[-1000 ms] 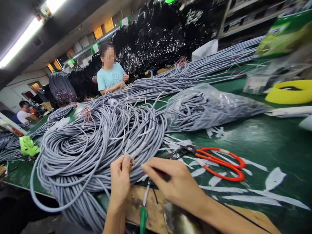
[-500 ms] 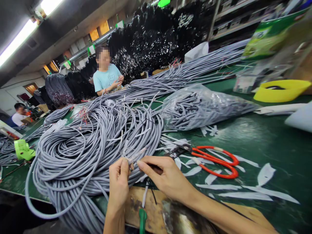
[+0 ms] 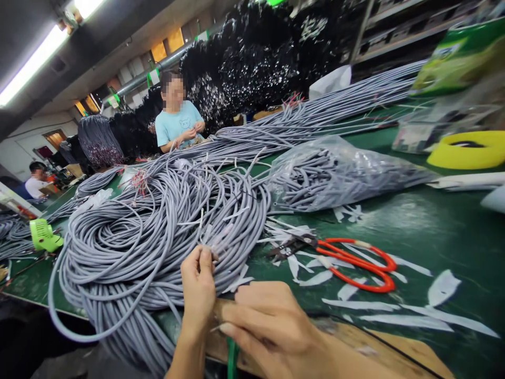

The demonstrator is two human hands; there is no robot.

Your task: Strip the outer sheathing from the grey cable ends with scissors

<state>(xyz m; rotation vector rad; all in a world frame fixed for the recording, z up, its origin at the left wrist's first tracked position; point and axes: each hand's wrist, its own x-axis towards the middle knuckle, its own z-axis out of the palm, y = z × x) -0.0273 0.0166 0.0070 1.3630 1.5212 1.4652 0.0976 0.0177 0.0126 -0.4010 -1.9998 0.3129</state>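
Note:
My left hand (image 3: pixel 198 279) is closed in a pinch, thumb uppermost, on what looks like a cable end. Pale, wispy strands (image 3: pixel 215 239) spread out just beyond its fingertips, in front of the big coil of grey cable (image 3: pixel 130 237). Lower and nearer to me, my right hand (image 3: pixel 272 329) has its fingers pressed together. A tiny light sliver shows at its thumb tip, too small to name. Under that hand, a tool's green handle (image 3: pixel 232 358) is partly covered. Orange-handled scissors (image 3: pixel 357 263) lie to the right, apart from both hands.
White strips (image 3: pixel 408 318) are scattered over the green table (image 3: pixel 414 247). Behind the scissors is a clear bag of cut grey tubes (image 3: pixel 327 173). A yellow ring-shaped object (image 3: pixel 465 150) sits at right, a small green fan (image 3: pixel 43 235) at left. A co-worker (image 3: pixel 179 123) is across the table.
My right hand has come away from the left fingertips, down towards me, over the green handle. My left hand keeps its pinch. The whole view has shifted slightly.

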